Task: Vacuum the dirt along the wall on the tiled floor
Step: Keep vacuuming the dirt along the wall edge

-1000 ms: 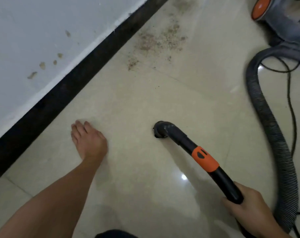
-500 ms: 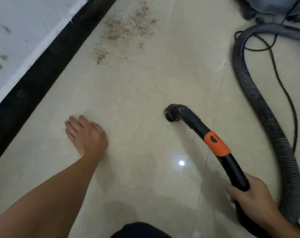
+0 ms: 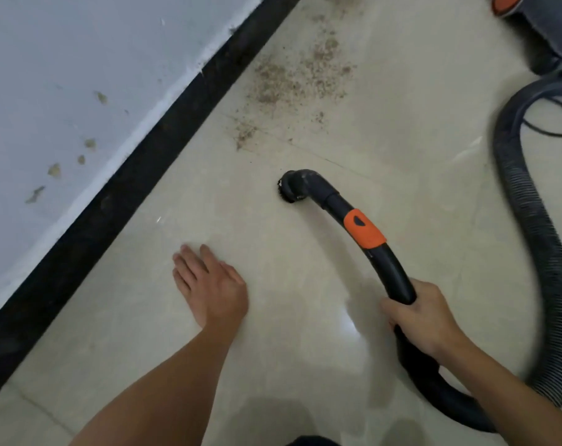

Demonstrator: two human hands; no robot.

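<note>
1. The right hand (image 3: 424,320) is wrapped around the curved black vacuum wand with an orange collar (image 3: 365,228), likely to steer it; the left hand (image 3: 210,284) lies flat, fingers spread, on the glossy cream tiled floor (image 3: 386,130), seemingly as a brace.
2. The wand runs from lower right to upper left; its nozzle (image 3: 292,188) sits on the floor, aimed toward the brown scattered dirt (image 3: 292,78) near the black skirting (image 3: 138,175), short of it.

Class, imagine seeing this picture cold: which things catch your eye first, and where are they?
A patch of brown gritty dirt lies on the cream tiled floor beside the black skirting, top centre. The black curved vacuum nozzle with an orange collar points toward it, gripped by the right hand; the left hand rests flat.
</note>
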